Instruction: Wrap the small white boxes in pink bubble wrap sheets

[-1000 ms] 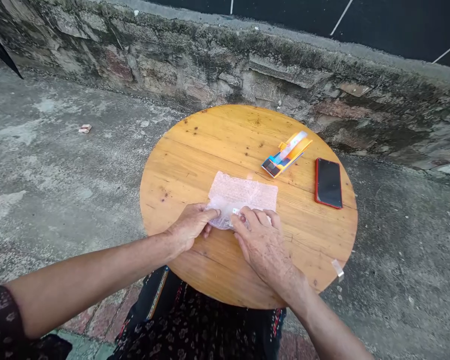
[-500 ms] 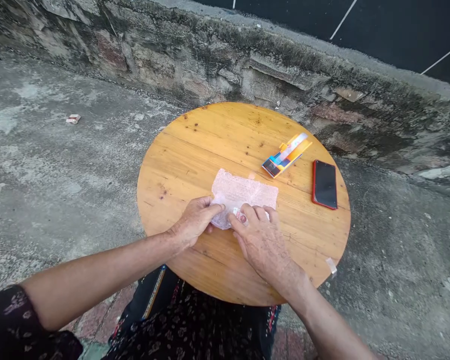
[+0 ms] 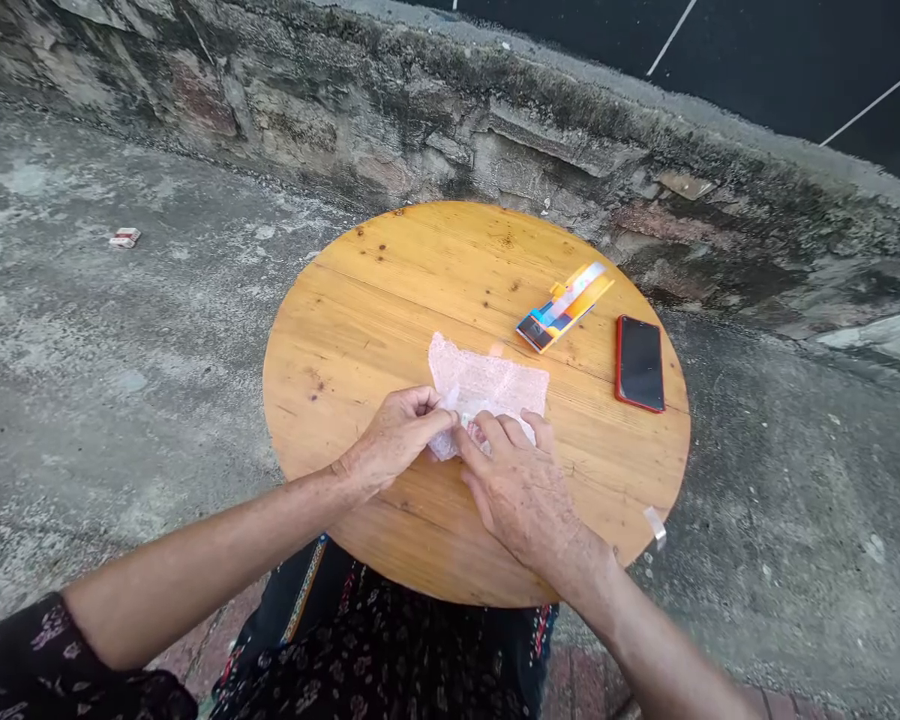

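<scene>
A sheet of pinkish bubble wrap [image 3: 495, 380] lies on the round wooden table [image 3: 360, 330] in front of me. My left hand [image 3: 401, 435] pinches the sheet's near left corner between thumb and fingers, with the film bunched up there. My right hand [image 3: 514, 475] rests over the near right part, pressing on a small white item with red print [image 3: 474, 432] that lies on the wrap. Its fingers cover most of that item, so its shape is unclear.
Behind the wrap stands a yellow and blue tape dispenser [image 3: 562, 308]. A phone in a red case [image 3: 640, 363] lies at the right. A strip of tape [image 3: 655, 527] hangs from the right edge. A stone wall [image 3: 390, 140] runs behind the table.
The near left corner of the wrap has been lifted and folded inward by my left hand. My right hand stays on the item. The whole view has shifted slightly.
</scene>
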### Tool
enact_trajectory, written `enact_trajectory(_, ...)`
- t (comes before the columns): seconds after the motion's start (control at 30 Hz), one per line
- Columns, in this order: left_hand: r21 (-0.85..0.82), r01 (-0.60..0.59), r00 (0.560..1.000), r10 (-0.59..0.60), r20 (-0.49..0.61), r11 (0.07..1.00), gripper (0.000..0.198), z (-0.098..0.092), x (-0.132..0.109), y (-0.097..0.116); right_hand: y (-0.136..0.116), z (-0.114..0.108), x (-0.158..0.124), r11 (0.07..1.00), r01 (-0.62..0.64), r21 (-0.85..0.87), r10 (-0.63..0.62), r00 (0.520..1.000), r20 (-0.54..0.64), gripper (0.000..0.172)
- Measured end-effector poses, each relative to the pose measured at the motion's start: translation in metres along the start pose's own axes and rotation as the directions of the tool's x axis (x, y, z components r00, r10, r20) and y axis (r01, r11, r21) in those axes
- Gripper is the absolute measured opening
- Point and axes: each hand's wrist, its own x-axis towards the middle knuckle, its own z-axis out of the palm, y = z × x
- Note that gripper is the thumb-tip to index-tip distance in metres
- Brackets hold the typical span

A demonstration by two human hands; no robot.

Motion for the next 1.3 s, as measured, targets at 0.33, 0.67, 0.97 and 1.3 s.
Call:
enact_trajectory(0.33,0.018,-0.064,0.992,0.066,-0.104,0.998,0.021,0.004,0.003,-0.003,0.005,0.001,-0.002,0.999,0.005,0.054,-0.004,1.0,-0.025,0.032)
enact_trajectory(0.67,0.09,-0.081,0.996,0.085,-0.037,0.993,0.019,0.011,0.002,-0.002,0.006,0.001,-0.004,0.997,0.011,0.076,-0.009,1.0,-0.028,0.035)
enact_trajectory(0.97,0.31,-0.268,0.963,0.256,0.082,0.912,0.012,0.007,-0.001,-0.008,0.014,0.007,-0.009,0.975,0.037,0.219,-0.014,0.995,-0.102,0.036)
enact_trajectory(1.3,0.466,-0.35,0.936,0.314,0.156,0.813,0.011,0.01,-0.001,-0.003,0.016,0.008,-0.008,0.976,0.047,0.21,-0.033,0.997,-0.071,0.033)
